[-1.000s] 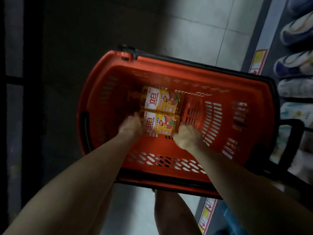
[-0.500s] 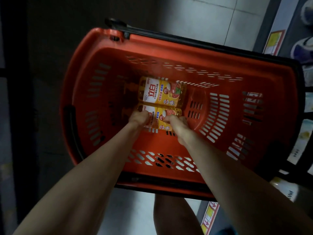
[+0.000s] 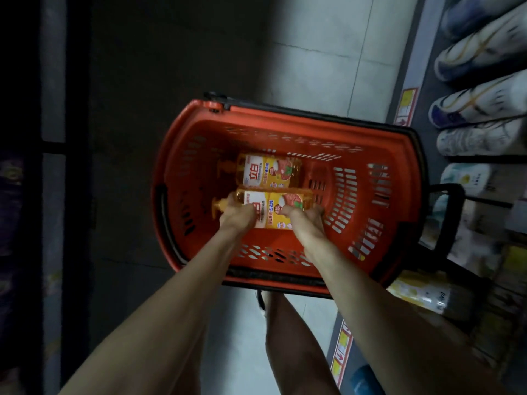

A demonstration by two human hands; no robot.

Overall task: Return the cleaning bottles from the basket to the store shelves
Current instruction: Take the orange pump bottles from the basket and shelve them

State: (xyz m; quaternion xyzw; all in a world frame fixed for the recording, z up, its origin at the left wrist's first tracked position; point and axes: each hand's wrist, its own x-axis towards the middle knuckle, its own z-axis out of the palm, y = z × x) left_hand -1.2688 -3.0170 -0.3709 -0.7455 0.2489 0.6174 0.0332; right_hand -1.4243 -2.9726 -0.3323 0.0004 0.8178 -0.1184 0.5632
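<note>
Head view, looking down into a red shopping basket [image 3: 285, 116] over the tiled floor [image 3: 313, 67]. Near detergent bottle [image 3: 275, 206] at the middle of the frame, inside the basket, gripped at both ends. Left hand [image 3: 238, 218] at the pump-neck end, fingers [image 3: 246, 208] curled over the shoulder. Right hand [image 3: 306, 223] at the base end, fingers [image 3: 292, 212] curled over the label's lower right corner. Lying on its side, long axis running left to right across the frame, pump to the left, base to the right. Far detergent bottle [image 3: 268, 171] just above it in the frame, parallel, same heading, touched by neither hand. Yellow labels with large red "立白" and a red fruit picture; smaller print too small to read. Store shelves [image 3: 416, 67] with wrapped packs down the right edge.
</note>
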